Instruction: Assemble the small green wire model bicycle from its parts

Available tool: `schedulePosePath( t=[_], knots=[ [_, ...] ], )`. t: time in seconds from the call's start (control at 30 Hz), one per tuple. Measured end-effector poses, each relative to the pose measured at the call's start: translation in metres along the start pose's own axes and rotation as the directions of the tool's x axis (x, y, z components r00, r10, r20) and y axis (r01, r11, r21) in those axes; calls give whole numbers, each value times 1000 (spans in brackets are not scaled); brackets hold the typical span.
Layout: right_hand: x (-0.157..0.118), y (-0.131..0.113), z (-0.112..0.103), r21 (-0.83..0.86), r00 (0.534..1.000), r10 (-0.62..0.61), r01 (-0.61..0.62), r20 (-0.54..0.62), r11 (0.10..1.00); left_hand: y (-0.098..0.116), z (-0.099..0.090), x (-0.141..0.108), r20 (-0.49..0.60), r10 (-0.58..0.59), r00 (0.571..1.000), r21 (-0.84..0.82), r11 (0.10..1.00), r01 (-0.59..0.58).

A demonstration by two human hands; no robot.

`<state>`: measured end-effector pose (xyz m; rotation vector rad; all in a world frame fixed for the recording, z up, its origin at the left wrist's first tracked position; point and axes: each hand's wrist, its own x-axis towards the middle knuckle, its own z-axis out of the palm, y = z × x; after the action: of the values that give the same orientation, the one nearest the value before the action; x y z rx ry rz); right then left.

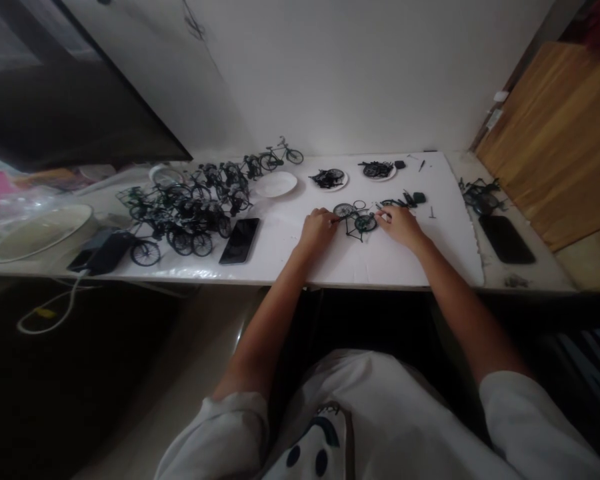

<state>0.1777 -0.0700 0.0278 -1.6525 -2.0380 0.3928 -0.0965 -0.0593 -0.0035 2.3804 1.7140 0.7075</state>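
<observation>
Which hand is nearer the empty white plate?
Left. The left hand is to the right of the white plate and closer to the person; the right hand is farther right, across the small bicycle.

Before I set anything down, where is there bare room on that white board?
The white board is mostly bare between the left phone and left hand, and from the right forearm to its right edge. It's crowded under the massed model bicycles at left and between left hand and right hand.
</observation>
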Motion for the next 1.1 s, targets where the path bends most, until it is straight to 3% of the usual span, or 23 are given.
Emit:
schedulePosePath(
  t=[0.23, 0.77, 0.93, 1.1],
  knots=[
    [-1, -2, 6, -17, 998, -36, 37, 53, 999, -12, 10, 2, -42, 24, 999, -102, 994, -28],
    [-2, -2, 9, 10, 998, -39, 39, 41, 999, -3, 4, -1, -77, 20, 997, -144, 989, -31],
    [-3, -7, 6, 40, 1000, -20, 20, -5, 999, -2, 3, -1, -179, 59, 982, -198, 976, -94],
    [-2, -6, 7, 99, 994, -53, 62, -94, 993, -2, 5, -1, -340, 96, 936, -258, 947, -191]
  ],
)
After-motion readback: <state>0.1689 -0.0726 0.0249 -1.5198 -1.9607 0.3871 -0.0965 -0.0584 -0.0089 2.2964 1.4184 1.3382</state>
